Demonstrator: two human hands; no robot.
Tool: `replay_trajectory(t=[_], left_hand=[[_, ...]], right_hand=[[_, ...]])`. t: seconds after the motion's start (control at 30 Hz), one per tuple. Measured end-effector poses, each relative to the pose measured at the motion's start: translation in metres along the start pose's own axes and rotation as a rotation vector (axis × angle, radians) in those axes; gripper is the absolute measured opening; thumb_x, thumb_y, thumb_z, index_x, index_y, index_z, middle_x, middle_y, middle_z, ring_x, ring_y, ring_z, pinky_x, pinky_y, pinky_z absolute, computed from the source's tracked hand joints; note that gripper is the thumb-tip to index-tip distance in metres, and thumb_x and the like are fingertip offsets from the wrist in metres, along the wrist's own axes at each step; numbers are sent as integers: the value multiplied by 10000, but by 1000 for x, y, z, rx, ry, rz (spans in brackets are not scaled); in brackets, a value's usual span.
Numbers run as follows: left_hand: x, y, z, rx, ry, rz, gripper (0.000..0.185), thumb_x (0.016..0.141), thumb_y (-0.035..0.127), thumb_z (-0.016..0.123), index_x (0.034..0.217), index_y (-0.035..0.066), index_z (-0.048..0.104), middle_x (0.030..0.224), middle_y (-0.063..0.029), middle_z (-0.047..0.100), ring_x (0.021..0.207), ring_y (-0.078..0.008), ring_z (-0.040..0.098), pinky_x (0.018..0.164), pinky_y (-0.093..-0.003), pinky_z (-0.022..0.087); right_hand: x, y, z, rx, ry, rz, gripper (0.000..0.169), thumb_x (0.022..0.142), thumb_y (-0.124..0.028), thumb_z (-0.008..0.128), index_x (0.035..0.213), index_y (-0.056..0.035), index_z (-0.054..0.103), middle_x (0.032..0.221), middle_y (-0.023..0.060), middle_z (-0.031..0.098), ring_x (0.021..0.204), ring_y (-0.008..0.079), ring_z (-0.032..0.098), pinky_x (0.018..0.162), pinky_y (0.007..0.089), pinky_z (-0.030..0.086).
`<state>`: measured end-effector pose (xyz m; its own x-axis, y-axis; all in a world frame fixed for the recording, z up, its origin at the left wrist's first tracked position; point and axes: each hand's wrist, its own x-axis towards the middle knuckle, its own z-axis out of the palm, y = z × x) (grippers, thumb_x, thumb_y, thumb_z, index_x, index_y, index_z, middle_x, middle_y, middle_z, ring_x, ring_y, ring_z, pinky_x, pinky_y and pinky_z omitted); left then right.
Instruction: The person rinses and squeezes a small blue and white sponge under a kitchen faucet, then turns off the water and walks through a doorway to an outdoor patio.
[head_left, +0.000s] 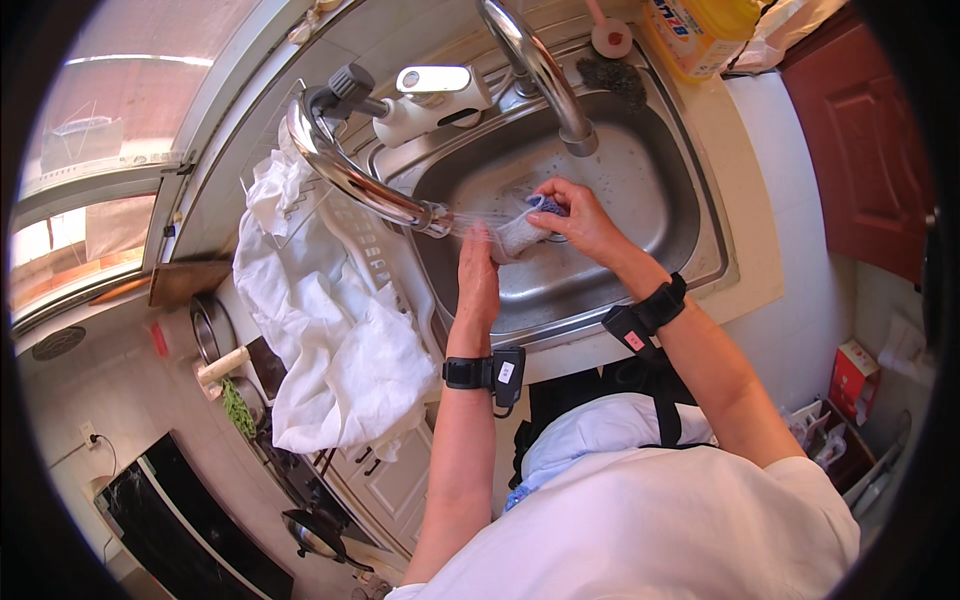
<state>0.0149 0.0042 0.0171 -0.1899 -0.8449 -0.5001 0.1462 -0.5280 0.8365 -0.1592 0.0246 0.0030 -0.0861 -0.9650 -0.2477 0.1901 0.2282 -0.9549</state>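
Note:
Over the stainless steel sink (622, 180), my right hand (577, 217) grips the blue edge of a white and blue cloth item (523, 234) between thumb and fingers. My left hand (478, 277) is held upright at the item's other end, fingers together under the water; whether it grips the item cannot be told. Several thin streams of water run from the chrome faucet spout (427, 217) onto the left fingertips and the item. Both wrists wear black straps with small devices.
A second chrome spout (577, 135) arches over the sink's back. Left of the sink, a large white cloth (330, 322) drapes over a white rack (360, 232). A dark scouring pad (615, 79), a pink-handled brush (611, 37) and a yellow bottle (697, 37) stand at the back right corner.

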Motion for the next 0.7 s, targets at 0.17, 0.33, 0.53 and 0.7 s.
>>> replay_trajectory(t=[0.17,0.33,0.53,0.7], left_hand=[[-4,15,2,337,-72,77,368,791,75,607,1117,7,451,987,-57,545,911,-149,526,821,-268,412],[2,13,-16,129,-2,29,275,783,27,601,1045,-9,526,967,-61,579,869,-122,538,784,-245,421],[2,12,-4,-80,-105,-46,222,888,173,477,1021,10,545,977,-81,584,905,-153,554,805,-279,434],[8,2,0,-85,-91,4,251,908,250,421,1026,55,527,977,-52,554,950,-164,513,835,-298,409]], right_hand=[[3,6,-4,-105,6,48,242,785,-248,644,777,-23,553,726,33,542,654,107,494,602,258,414],[6,11,-1,-120,145,1,252,792,-262,638,874,-42,545,801,66,526,756,127,498,676,263,408],[0,6,30,-60,-53,-171,373,751,-163,656,1082,-67,515,936,101,555,880,226,544,796,344,422],[5,8,46,-431,74,-272,332,693,-94,631,1013,-42,562,902,124,559,900,318,525,796,403,418]])
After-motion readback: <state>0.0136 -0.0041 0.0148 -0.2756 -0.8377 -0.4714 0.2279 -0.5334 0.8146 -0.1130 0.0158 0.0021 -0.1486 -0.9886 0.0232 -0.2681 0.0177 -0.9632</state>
